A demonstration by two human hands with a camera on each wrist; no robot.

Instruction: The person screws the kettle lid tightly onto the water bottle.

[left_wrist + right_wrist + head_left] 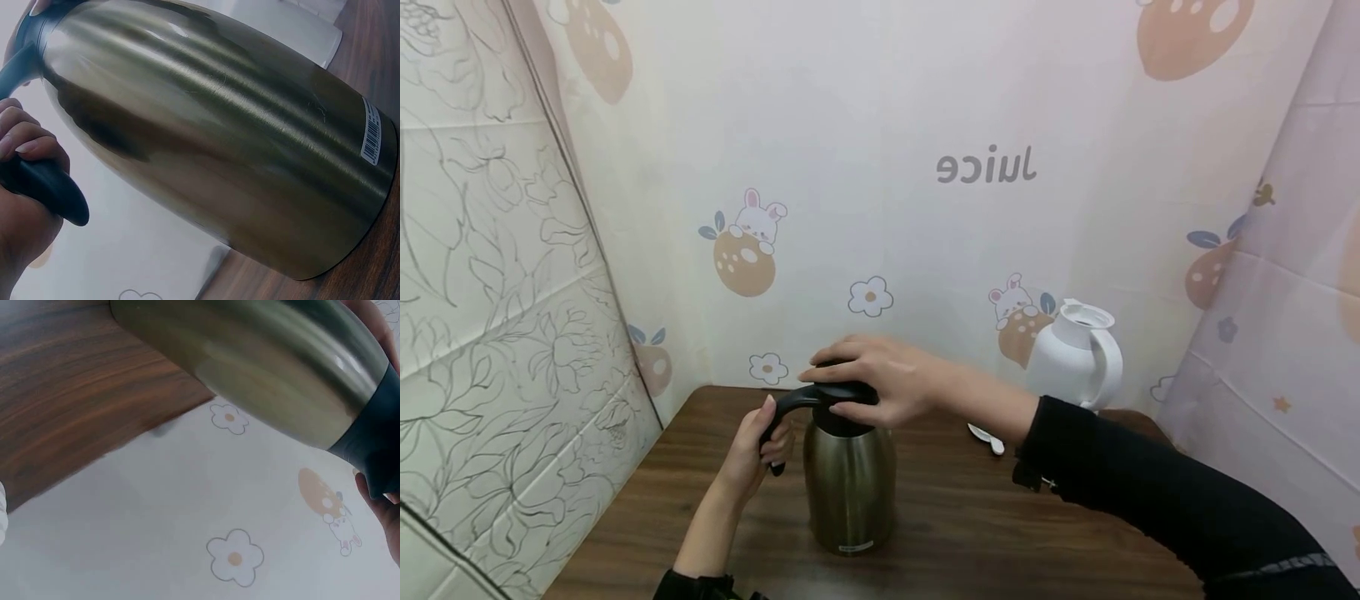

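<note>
A brushed, gold-brown thermos jug [850, 492] with a black top stands upright on the table. My left hand [752, 446] curls its fingers round the jug's black handle [787, 402], on the left side. Over the jug's black lid [850, 390] lies my right hand [891, 375], which grips it with the thumb on the near side and the fingers across the top. The left wrist view shows the jug body [219, 137] close up, with a small barcode label [371, 132] near its base. The right hand covers much of the lid.
Behind my right forearm stands a white jug [1052, 367] with a handle on its right. A small white spoon-like object [988, 439] lies beside that forearm, partly hidden. Printed cloth [820, 167] rises behind the wooden table [700, 483] and on both sides.
</note>
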